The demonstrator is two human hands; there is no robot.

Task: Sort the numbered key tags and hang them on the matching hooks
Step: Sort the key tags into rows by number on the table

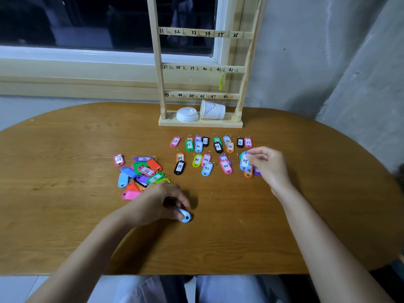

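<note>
A wooden hook rack [159, 84] stands at the table's far edge, its rails numbered 31 to 48. A yellow-green tag [221, 82] hangs on hook 41. Sorted tags [207, 147] lie in rows in front of the rack. A jumbled pile of tags [142, 173] lies to the left. My left hand [161, 202] pinches a light blue tag [185, 216] just above the table, its number hidden. My right hand [266, 165] pinches a light blue tag marked 45 [244, 161] at the right end of the lower row.
A stack of white lids [187, 114] and a tipped paper cup [212, 110] lie on the rack's base. A single pink tag [119, 160] lies apart, left of the pile. The oval wooden table [65, 215] meets a window sill behind and a grey wall at the right.
</note>
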